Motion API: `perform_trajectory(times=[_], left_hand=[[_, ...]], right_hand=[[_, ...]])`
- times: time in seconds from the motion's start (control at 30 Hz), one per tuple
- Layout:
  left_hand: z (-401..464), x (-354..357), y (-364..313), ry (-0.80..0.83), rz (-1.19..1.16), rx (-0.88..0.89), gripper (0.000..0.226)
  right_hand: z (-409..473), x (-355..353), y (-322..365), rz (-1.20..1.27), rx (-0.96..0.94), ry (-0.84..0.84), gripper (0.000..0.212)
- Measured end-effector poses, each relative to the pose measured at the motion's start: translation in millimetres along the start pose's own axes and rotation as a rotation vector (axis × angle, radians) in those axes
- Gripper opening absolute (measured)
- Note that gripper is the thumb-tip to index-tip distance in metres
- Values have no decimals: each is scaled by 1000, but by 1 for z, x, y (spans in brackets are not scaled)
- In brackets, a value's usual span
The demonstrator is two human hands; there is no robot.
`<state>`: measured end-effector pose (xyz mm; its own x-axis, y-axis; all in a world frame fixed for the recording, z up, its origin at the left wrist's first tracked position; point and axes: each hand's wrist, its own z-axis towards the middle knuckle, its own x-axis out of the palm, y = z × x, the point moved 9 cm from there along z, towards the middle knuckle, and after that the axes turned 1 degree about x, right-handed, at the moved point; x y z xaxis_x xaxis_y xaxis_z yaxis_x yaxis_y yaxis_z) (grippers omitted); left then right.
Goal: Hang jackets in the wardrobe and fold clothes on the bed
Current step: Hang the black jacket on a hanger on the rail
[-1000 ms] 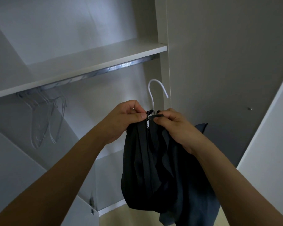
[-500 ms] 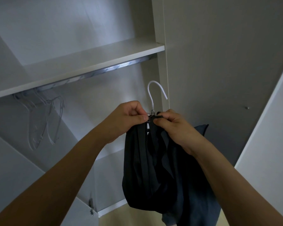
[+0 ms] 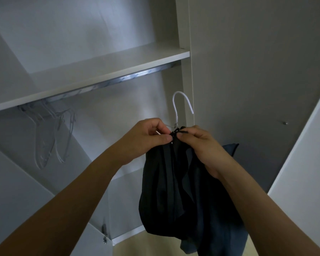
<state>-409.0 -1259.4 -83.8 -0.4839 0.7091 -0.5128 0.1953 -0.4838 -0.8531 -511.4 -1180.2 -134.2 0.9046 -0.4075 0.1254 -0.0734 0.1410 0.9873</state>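
Observation:
A black jacket (image 3: 175, 191) hangs bunched on a white hanger (image 3: 181, 104), whose hook sticks up in front of the open wardrobe. My left hand (image 3: 148, 135) pinches the jacket's collar at the left of the zip top. From the right, my right hand (image 3: 201, 145) pinches the collar and zipper pull. The two hands almost touch below the hook. The metal rail (image 3: 118, 80) runs under the shelf, above and left of the hook.
Several empty white hangers (image 3: 50, 133) hang at the left end of the rail. A white shelf (image 3: 103, 71) lies above it. The wardrobe's side panel (image 3: 248, 80) and an open door (image 3: 307, 163) stand to the right. A lower shelf edge (image 3: 129, 235) is below.
The view has shifted slightly. My fingers have worked at the collar's zip top; the white teeth seen below my left thumb earlier are now hidden. The jacket stays in place.

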Motion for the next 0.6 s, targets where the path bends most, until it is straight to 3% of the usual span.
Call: perform_trajectory(times=[0.3, 0.43, 0.6], left_hand=[[-5, -8, -15, -296, 264, 234, 10], [-10, -12, -19, -437, 270, 268, 14], [-16, 4, -19, -331, 311, 348, 20]], right_hand=[[3, -1, -1, 82, 85, 6, 35], [7, 0, -5, 71, 108, 28, 32], [9, 5, -12, 38, 177, 147, 16]])
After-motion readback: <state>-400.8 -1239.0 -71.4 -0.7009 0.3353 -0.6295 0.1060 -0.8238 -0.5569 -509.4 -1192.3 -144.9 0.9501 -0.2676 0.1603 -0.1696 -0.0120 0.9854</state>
